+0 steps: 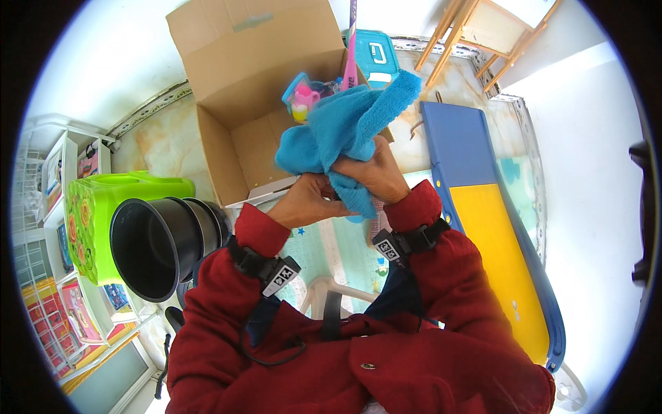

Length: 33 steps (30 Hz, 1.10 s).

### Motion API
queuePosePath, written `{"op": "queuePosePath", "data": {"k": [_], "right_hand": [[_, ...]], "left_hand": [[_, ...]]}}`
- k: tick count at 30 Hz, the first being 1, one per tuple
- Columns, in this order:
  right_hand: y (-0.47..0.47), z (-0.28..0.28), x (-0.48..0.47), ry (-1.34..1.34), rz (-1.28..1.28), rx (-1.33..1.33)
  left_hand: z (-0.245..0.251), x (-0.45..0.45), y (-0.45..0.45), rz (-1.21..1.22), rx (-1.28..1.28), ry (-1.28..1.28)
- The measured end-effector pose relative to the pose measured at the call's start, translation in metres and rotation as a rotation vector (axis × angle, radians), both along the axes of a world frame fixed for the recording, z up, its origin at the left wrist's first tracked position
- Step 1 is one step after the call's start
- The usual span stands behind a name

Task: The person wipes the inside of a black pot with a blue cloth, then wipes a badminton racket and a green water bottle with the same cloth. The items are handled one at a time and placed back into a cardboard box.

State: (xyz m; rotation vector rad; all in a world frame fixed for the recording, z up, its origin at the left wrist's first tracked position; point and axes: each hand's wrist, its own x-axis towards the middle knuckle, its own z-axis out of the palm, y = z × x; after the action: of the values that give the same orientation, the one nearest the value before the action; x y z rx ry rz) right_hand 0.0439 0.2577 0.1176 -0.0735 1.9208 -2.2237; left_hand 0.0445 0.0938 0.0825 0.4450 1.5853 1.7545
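A blue terry cloth [341, 121] is bunched up over the near right part of an open cardboard box [217, 150]. My right hand [375, 173] grips the cloth from the right. Just left of it, my left hand [310, 203] is curled at the cloth's lower folds; part of a small dark thing shows by its fingers, too hidden to name. Inside the box, behind the cloth, lie a pink and yellow plastic toy [303, 103] and a blue plastic item [295, 89]. A pink bat-shaped toy [350, 67] stands up at the box's right side.
Black round pots [147, 248] and a bright green plastic container [124, 186] stand to the left, beside a white shelf rack [64, 207]. On the right lies a blue and yellow panel [496, 248]. A teal lidded case [373, 54] and a wooden easel [465, 31] are behind.
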Motion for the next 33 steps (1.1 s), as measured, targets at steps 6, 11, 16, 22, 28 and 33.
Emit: {"op": "queuePosePath", "data": {"k": [6,11,16,22,28,33], "right_hand": [[0.007,-0.013,-0.002,0.329,-0.12,0.142],[-0.01,-0.031,-0.003,0.446,-0.019,0.396],[-0.027,-0.039,0.004,0.372,0.026,0.46],[-0.033,-0.039,0.008,0.264,0.119,0.493],[-0.034,-0.045,0.01,0.19,0.268,0.392],[-0.036,-0.048,0.012,0.171,0.354,0.412]], "left_hand": [[0.017,-0.045,-0.043,0.323,0.004,0.031],[0.032,-0.05,-0.033,0.484,0.32,0.117],[0.036,-0.046,-0.039,0.525,0.134,0.17],[0.034,-0.058,-0.055,0.632,0.237,0.228],[0.036,-0.064,-0.075,0.653,0.322,0.192],[0.035,-0.064,-0.07,0.662,0.488,0.046]]}}
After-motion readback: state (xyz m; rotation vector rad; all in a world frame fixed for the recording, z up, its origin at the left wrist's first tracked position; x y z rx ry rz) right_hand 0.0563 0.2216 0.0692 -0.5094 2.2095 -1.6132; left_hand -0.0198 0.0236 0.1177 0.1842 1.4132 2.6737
